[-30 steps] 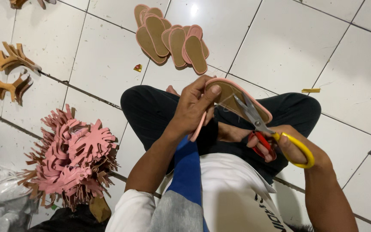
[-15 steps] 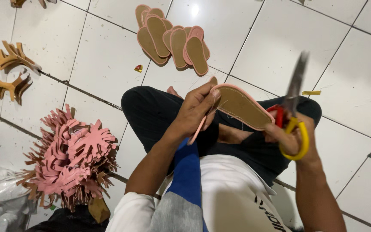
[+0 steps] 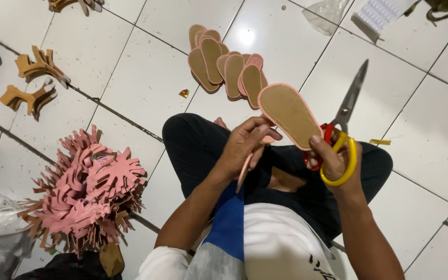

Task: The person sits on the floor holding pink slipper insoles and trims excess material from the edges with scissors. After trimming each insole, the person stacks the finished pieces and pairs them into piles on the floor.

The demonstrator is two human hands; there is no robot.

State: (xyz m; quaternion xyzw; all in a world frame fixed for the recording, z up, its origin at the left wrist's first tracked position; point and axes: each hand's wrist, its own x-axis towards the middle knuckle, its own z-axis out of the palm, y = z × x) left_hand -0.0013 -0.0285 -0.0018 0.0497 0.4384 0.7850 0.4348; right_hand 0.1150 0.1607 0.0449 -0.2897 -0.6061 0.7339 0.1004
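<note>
A small sandal sole (image 3: 290, 114), tan with a pink rim, is held up over my crossed legs in black trousers. My left hand (image 3: 243, 146) pinches its near end, and a thin pink strap (image 3: 246, 168) hangs down beneath the fingers. My right hand (image 3: 334, 158) grips scissors (image 3: 344, 122) with red and yellow handles, blades closed and pointing up and away, while its thumb rests against the sole's right edge.
Several finished soles (image 3: 224, 64) lie in an overlapping row on the white tiled floor ahead. A heap of pink cut strap pieces (image 3: 86, 192) sits at my left. Tan strap pieces (image 3: 35, 80) lie farther left. A clear plastic bag (image 3: 330, 11) and a white pack (image 3: 381, 12) lie at the top right.
The scissors came off the sole and swung upright to the right. The sole has turned so its tan face shows, and both hands lifted it slightly.
</note>
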